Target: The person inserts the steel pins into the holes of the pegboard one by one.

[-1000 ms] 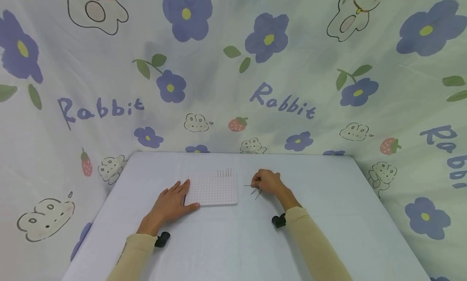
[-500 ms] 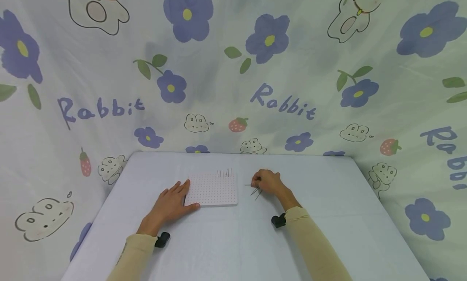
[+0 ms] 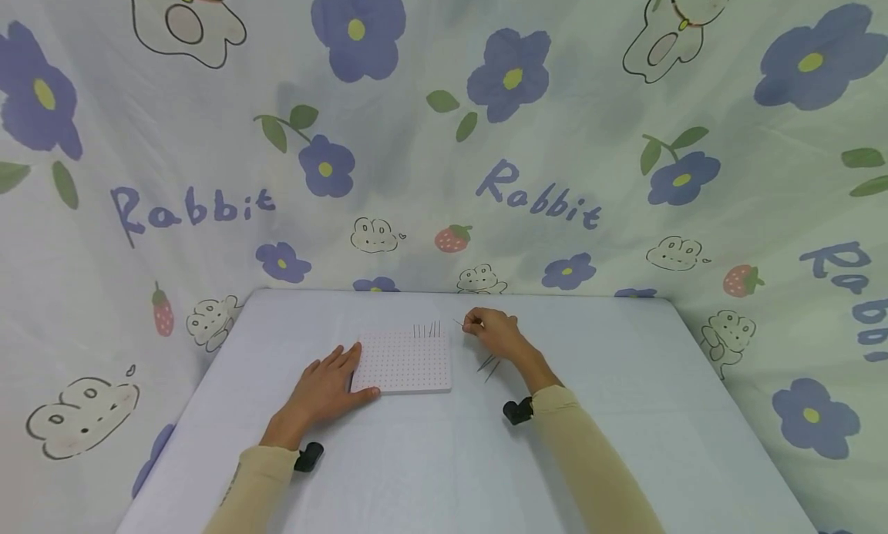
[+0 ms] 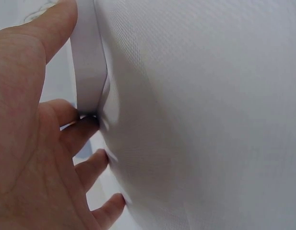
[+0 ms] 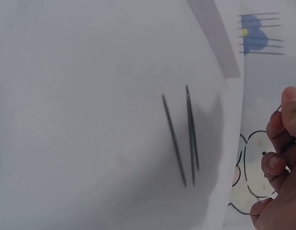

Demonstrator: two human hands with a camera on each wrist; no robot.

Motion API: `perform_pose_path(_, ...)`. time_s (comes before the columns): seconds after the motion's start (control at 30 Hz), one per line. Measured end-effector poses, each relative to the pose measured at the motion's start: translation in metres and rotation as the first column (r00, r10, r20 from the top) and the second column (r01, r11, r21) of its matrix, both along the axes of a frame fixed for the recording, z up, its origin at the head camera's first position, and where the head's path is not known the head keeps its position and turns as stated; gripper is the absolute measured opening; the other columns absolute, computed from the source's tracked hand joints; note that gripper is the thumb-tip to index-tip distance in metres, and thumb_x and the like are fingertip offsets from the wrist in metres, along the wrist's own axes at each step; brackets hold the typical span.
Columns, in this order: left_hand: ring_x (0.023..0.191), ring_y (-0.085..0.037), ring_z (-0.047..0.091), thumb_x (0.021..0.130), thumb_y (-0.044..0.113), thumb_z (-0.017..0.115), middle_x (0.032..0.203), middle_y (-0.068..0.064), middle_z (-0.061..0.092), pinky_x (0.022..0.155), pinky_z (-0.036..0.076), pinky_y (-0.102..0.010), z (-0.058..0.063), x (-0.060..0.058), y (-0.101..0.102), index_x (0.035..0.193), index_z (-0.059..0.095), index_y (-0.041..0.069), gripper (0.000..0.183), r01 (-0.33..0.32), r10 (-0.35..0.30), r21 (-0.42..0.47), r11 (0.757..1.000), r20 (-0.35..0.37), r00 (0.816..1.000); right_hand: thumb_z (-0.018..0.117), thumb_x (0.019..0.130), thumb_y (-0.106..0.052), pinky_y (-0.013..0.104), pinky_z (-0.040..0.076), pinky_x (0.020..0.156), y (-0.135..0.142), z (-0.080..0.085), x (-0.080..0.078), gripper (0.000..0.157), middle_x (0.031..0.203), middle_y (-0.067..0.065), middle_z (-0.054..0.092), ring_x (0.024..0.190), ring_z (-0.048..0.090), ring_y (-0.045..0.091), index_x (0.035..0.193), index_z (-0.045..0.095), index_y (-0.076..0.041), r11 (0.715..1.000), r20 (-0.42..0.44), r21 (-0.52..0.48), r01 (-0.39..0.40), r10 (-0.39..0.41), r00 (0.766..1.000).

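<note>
A white pegboard (image 3: 402,362) with rows of small holes lies flat on the table. My left hand (image 3: 321,389) rests at its left side, fingers spread and fairly straight, thumb along the near edge; in the left wrist view the fingertips (image 4: 100,158) touch the cloth beside the board's corner. Several thin dark needles (image 3: 425,330) stand in the back right row, one leaning. Just beyond the board's right back corner, my right hand (image 3: 494,332) pinches one needle (image 3: 458,324) between thumb and forefinger, its tip pointing left. Loose needles (image 5: 174,140) lie on the cloth below that hand.
White cloth covers the table (image 3: 444,465). Behind it and at both sides hangs a curtain (image 3: 409,164) printed with flowers and rabbits. A small black camera (image 3: 309,457) sits at the left wrist, another camera (image 3: 517,412) at the right.
My right hand has lifted one needle from the loose ones and moved away from me and slightly left, toward the board's back corner. The left hand and the board have stayed put.
</note>
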State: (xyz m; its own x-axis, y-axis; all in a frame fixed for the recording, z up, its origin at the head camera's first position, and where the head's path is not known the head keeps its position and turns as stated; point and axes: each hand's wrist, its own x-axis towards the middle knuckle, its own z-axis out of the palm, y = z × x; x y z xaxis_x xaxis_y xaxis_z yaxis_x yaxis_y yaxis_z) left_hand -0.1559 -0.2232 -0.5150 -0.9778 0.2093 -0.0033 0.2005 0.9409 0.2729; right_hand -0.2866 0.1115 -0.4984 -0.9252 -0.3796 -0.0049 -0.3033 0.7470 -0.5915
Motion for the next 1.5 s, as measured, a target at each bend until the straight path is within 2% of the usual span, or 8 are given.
perform_pose_path(0.17,0.148,-0.043,0.029,0.088,0.066,0.063,0.161,-0.016,0.034,0.114,0.024,-0.069,0.0,0.001,-0.001,0.156,0.032,-0.001,0.1,-0.005,0.005,0.002,1.0,0.004,1.0,0.059,0.103,-0.032,0.062,0.031,0.1,-0.01,0.004,-0.001,0.014,0.092,0.003,0.071,0.079,0.055,0.017,0.096,0.064,-0.021,0.997,-0.019,-0.075,-0.008,0.007,1.0)
perform_pose_path(0.27,0.148,-0.043,0.029,0.089,0.067,0.062,0.161,-0.017,0.034,0.113,0.024,-0.069,0.0,0.001,-0.001,0.155,0.032,-0.001,0.1,-0.004,0.004,0.005,1.0,0.001,1.0,0.06,0.103,-0.032,0.059,0.031,0.1,-0.015,0.005,-0.002,0.012,0.091,-0.001,0.072,0.078,0.056,0.017,0.098,0.064,-0.021,0.995,-0.031,-0.101,-0.004,0.001,1.0)
perform_pose_path(0.4,0.148,-0.043,0.028,0.088,0.068,0.061,0.162,-0.016,0.033,0.114,0.022,-0.069,-0.001,0.0,0.0,0.156,0.031,-0.001,0.101,-0.009,0.009,0.013,1.0,0.011,1.0,0.064,0.1,-0.034,0.054,0.035,0.097,-0.02,0.005,-0.002,0.011,0.09,-0.012,0.07,0.082,0.056,0.014,0.098,0.067,-0.023,0.996,-0.072,-0.085,0.0,-0.006,0.997)
perform_pose_path(0.57,0.149,-0.042,0.027,0.088,0.069,0.061,0.162,-0.016,0.033,0.115,0.021,-0.068,-0.001,0.0,-0.001,0.157,0.03,0.0,0.102,-0.013,0.013,0.017,1.0,0.017,1.0,0.068,0.097,-0.029,0.056,0.037,0.095,-0.025,0.006,-0.001,0.008,0.091,-0.012,0.071,0.084,0.057,0.016,0.096,0.069,-0.022,0.995,-0.117,-0.096,-0.022,0.011,0.993)
perform_pose_path(0.97,0.147,-0.043,0.03,0.088,0.071,0.059,0.16,-0.017,0.036,0.113,0.024,-0.069,-0.001,0.0,-0.002,0.156,0.032,0.0,0.102,0.002,-0.002,0.013,1.0,-0.006,1.0,0.068,0.097,-0.035,0.067,0.028,0.11,-0.032,-0.006,0.0,0.011,0.095,-0.014,0.071,0.092,0.064,0.013,0.1,0.071,-0.025,1.0,-0.095,0.009,-0.014,0.015,0.995)
perform_pose_path(1.33,0.147,-0.043,0.03,0.088,0.07,0.06,0.161,-0.016,0.035,0.113,0.024,-0.069,-0.002,0.0,-0.002,0.156,0.032,-0.001,0.102,0.002,-0.002,0.009,1.0,-0.004,1.0,0.07,0.096,-0.035,0.064,0.031,0.106,-0.034,-0.009,0.002,0.011,0.098,-0.012,0.072,0.102,0.065,0.017,0.1,0.072,-0.025,0.999,-0.103,0.039,-0.016,0.02,0.994)
perform_pose_path(1.5,0.147,-0.043,0.03,0.088,0.07,0.06,0.16,-0.017,0.036,0.113,0.024,-0.069,-0.004,-0.001,-0.003,0.156,0.032,-0.001,0.102,0.003,-0.003,0.004,1.0,-0.004,1.0,0.07,0.095,-0.035,0.06,0.034,0.103,-0.036,-0.01,0.003,0.012,0.098,-0.013,0.072,0.101,0.063,0.017,0.1,0.073,-0.025,0.997,-0.121,0.074,-0.005,0.014,0.993)
